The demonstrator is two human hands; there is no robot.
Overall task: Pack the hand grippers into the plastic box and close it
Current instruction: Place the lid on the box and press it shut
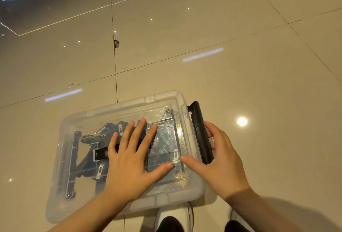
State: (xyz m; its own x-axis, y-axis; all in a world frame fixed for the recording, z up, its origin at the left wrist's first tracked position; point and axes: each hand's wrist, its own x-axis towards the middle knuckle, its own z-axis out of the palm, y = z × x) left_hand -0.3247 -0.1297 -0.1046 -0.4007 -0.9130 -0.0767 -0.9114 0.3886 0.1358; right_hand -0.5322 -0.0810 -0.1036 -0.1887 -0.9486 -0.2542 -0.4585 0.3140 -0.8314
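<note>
A clear plastic box point(61, 191) stands on the tiled floor with its clear lid point(162, 98) lying on top. Through the lid I see the hand grippers point(92, 139), dark handles with metal springs and clear plates. My left hand point(133, 159) lies flat on the middle of the lid, fingers spread and straight. My right hand point(220, 159) is at the box's right end. Its thumb rests on the lid's right rim, and its fingers curl behind the black latch point(199, 132), which stands swung out from the box's side.
Glossy beige floor tiles point(203, 28) surround the box, with bright light reflections. Two small chips mark the tile joint beyond the box point(116, 44). My feet in white shoes point(174, 215) are right beside the box's near edge.
</note>
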